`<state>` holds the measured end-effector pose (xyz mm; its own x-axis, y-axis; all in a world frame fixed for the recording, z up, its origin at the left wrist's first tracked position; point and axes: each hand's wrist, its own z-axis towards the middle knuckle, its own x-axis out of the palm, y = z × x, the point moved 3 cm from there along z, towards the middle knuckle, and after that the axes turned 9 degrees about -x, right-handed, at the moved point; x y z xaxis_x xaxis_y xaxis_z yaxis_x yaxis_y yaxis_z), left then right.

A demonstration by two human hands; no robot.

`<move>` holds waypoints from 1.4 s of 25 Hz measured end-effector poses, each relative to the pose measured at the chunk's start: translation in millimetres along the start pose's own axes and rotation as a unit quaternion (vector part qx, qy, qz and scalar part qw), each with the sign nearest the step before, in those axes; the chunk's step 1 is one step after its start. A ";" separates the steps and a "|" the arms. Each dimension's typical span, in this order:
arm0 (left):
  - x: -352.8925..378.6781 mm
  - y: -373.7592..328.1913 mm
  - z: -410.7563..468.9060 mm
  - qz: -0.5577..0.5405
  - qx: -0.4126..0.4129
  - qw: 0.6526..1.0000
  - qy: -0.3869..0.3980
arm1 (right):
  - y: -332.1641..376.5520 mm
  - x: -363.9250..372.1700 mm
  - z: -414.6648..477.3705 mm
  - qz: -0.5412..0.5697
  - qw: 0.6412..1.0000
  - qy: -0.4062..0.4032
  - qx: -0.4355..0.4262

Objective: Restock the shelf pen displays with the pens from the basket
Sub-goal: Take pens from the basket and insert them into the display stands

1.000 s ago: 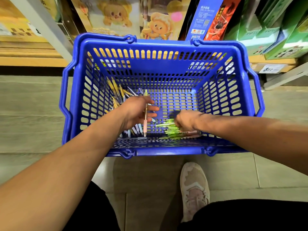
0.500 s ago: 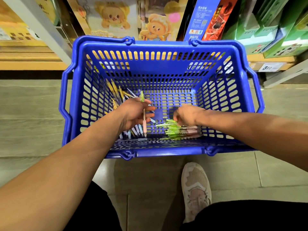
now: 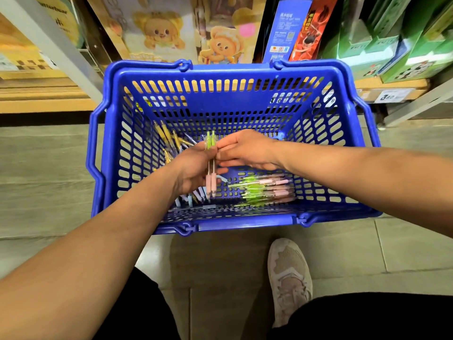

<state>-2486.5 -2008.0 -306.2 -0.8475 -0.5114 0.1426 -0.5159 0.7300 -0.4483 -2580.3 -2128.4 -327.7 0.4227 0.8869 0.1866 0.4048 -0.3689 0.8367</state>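
Head view, left hand [image 3: 192, 169] gripping two pens [image 3: 210, 182], one blue basket [image 3: 245, 69]

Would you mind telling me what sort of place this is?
Most likely a shop aisle: a blue shopping basket of pens, boxed goods on a shelf, and a price tag.

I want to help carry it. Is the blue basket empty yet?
Not empty. Green-and-pink pens lie on the basket floor, yellow pens at its left side.
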 end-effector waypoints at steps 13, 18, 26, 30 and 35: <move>-3.9 -0.6 -1.6 0.041 -0.009 0.999 -0.011 | -63.6 -58.1 -18.2 -0.595 0.790 0.087 0.121; -3.7 -2.0 4.1 0.035 0.001 0.999 -0.025 | -77.2 -45.7 -24.7 -0.749 0.649 0.130 0.031; -4.2 -0.9 9.7 -0.005 -0.030 0.999 -0.022 | -64.5 -51.0 -21.2 -0.758 0.617 0.186 0.103; -2.8 0.3 12.9 -0.024 -0.027 0.998 -0.053 | -28.5 -52.1 -15.9 -0.611 0.788 0.072 0.032; 10.4 -0.3 11.8 -0.036 -0.039 0.999 0.013 | -10.9 -6.2 -8.6 -0.267 0.963 -0.014 -0.003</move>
<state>-2493.7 -2019.0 -315.0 -0.8103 -0.5529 0.1943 -0.5828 0.7257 -0.3656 -2594.4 -2127.5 -333.6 0.1761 0.9420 -0.2856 0.5654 0.1408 0.8127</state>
